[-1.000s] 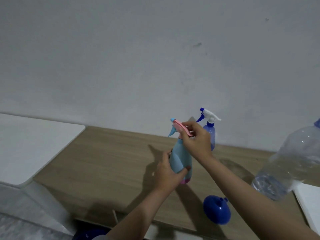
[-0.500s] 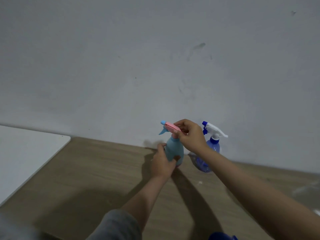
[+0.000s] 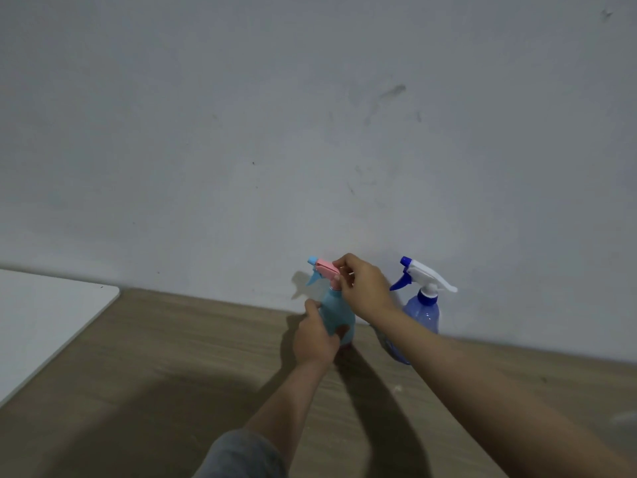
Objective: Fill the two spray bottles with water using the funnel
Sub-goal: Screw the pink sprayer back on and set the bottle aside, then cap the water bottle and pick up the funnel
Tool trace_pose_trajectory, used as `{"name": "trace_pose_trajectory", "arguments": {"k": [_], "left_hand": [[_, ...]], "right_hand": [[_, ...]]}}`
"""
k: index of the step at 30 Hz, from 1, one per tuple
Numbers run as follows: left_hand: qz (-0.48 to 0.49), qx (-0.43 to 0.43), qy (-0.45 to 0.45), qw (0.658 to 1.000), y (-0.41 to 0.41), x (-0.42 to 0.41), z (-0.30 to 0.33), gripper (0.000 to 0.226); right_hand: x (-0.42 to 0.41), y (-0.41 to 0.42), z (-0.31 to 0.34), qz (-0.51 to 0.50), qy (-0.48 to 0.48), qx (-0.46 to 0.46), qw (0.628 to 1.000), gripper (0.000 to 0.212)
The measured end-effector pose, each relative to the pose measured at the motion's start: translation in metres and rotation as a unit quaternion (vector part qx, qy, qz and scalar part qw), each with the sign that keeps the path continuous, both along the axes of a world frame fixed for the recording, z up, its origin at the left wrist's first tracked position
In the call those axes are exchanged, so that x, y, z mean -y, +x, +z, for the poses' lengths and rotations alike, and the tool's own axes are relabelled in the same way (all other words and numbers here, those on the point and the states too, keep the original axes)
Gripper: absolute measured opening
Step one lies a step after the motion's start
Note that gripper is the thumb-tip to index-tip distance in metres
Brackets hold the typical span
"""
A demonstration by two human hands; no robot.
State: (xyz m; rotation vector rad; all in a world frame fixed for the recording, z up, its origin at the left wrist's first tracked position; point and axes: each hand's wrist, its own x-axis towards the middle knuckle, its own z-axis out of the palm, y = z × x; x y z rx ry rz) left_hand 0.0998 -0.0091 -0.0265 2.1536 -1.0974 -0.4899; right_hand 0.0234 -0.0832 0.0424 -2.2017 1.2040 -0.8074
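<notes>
A light blue spray bottle with a pink and blue trigger head stands on the wooden table close to the wall. My left hand wraps around its body. My right hand grips the rear of its trigger head from above. To the right stands a translucent blue spray bottle with a white and dark blue trigger head, partly hidden behind my right forearm. The funnel and the water bottle are out of view.
A white board covers the table's left end. The grey wall rises directly behind both bottles. A pale blurred object shows at the right edge.
The view has tilted up, so the blue funnel and the large water bottle have left the frame. The light blue bottle went from near me to back by the wall; both hands remain on it.
</notes>
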Motion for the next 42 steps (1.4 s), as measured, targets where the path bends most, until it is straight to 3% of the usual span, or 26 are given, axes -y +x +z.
{"name": "trace_pose_trajectory", "arguments": {"k": [7,14,21,27,33,38,42], "left_hand": [[-0.003,-0.011,0.037,0.999,-0.005,-0.009,0.008,0.064],[-0.020,-0.046,-0.046,0.998,-0.042,-0.056,0.011,0.067],[-0.174,-0.002,-0.059,0.983,-0.099,-0.103,0.013,0.061],[-0.281,-0.021,-0.070,0.957,-0.164,-0.123,0.024,0.064],[-0.353,-0.060,-0.080,0.930,-0.232,-0.122,0.039,0.089],[-0.318,-0.100,-0.117,0.936,-0.279,-0.100,0.043,0.109],[-0.296,-0.079,-0.124,0.944,-0.300,-0.086,0.039,0.103]], "right_hand": [[-0.028,-0.019,0.000,0.002,-0.052,-0.042,0.998,0.045],[-0.094,-0.088,-0.017,-0.044,-0.060,0.033,0.997,0.029],[-0.160,-0.179,-0.059,-0.101,-0.053,0.017,0.993,0.016],[-0.209,-0.255,-0.086,-0.180,-0.005,-0.011,0.984,0.011],[-0.231,-0.325,-0.107,-0.326,0.063,-0.077,0.940,0.028],[-0.224,-0.350,-0.126,-0.336,0.137,-0.128,0.923,0.050],[-0.221,-0.354,-0.138,-0.317,0.116,-0.106,0.935,0.036]]}}
